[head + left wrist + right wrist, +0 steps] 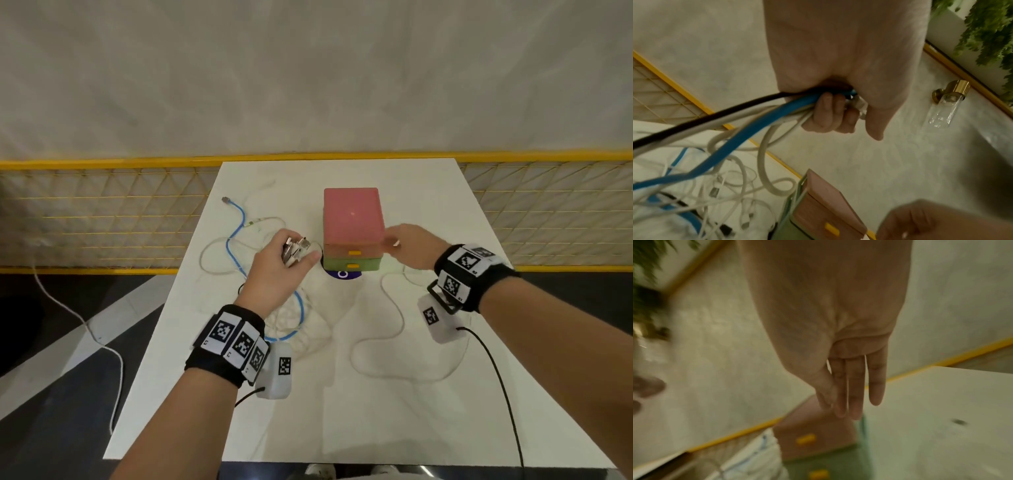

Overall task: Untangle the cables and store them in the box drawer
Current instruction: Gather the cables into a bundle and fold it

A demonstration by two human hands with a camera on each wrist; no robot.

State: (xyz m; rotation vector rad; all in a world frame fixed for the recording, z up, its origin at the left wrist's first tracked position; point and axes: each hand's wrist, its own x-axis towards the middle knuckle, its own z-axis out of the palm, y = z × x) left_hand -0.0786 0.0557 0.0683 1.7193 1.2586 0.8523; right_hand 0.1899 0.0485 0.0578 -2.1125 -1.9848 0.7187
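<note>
While your left hand (274,270) clamps its fingers (827,113) on the cables' (748,129) plug ends left of the box (352,219), your right hand (412,246), fingers (856,386) straight and empty, hovers nearer its closed top drawer (354,253), which faces you on the tabletop (376,394).
</note>
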